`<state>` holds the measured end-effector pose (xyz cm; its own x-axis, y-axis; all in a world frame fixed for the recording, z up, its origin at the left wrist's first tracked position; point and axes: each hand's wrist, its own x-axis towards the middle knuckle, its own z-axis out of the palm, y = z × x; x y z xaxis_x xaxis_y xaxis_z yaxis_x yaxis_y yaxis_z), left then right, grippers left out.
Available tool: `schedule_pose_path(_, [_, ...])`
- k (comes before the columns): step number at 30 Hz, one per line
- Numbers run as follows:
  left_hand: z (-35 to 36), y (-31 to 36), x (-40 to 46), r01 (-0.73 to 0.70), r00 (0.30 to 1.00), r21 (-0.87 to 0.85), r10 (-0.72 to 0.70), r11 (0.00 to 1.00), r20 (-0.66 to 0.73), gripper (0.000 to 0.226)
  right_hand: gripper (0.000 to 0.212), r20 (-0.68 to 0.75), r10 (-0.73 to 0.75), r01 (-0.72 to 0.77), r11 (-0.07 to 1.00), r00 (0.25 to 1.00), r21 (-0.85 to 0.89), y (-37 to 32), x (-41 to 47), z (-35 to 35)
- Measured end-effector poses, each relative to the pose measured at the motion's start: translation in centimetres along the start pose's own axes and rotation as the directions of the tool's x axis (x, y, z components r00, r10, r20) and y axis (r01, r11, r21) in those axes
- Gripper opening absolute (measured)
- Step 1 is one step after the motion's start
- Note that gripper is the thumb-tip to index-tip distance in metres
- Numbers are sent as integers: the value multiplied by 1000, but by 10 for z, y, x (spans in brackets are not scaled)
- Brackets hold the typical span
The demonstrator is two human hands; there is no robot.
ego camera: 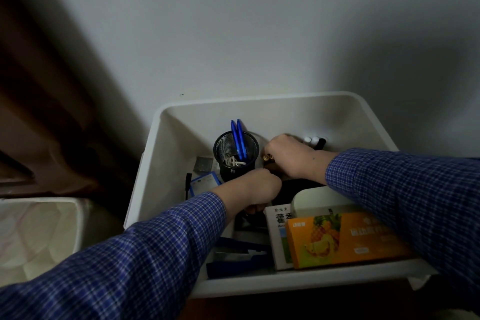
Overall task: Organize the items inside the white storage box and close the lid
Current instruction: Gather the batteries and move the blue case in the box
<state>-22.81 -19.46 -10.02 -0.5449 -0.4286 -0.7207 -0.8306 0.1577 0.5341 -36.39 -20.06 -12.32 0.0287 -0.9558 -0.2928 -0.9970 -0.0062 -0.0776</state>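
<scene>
Two hands (255,184) (288,156) in box (259,101), pen cup (235,154), orange carton (345,239) nr front.

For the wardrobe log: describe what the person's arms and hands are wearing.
Both arms wear long sleeves of a blue checked shirt, a fine plaid of dark blue, lighter blue and white lines, ending at the wrists. The left hand and right hand are bare: no gloves, and no rings or watch visible.
</scene>
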Motion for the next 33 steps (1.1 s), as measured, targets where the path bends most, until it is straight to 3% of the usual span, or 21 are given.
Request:
schedule_pose_path(2, [-1,0,1,25,1000,13,-25,1000,2,41,20,7,15,-15,999,1000,36,1,0,1])
schedule_pose_path(7, [0,6,10,56,988,-107,-70,993,-139,36,36,21,37,-38,995,999,87,2,3,5])
schedule_pose_path(9, [1,6,13,73,990,-120,-86,990,-111,33,41,28,33,-36,992,999,118,3,3,5])
schedule_pose_path(14, [2,4,17,54,991,-212,-78,976,-107,19,26,32,39,-42,994,999,100,5,3,4])
schedule_pose_path(21, [3,0,26,6,971,-253,-66,967,-230,19,21,-2,36,-36,997,999,75,7,1,7])
schedule_pose_path(26, [3,3,28,-22,947,-300,-76,954,-311,23,28,-8,-9,9,999,1000,53,10,0,6])
schedule_pose_path(33, [4,4,29,-129,913,-348,-25,929,-407,23,14,-19,-22,23,998,1000,57,11,1,8])
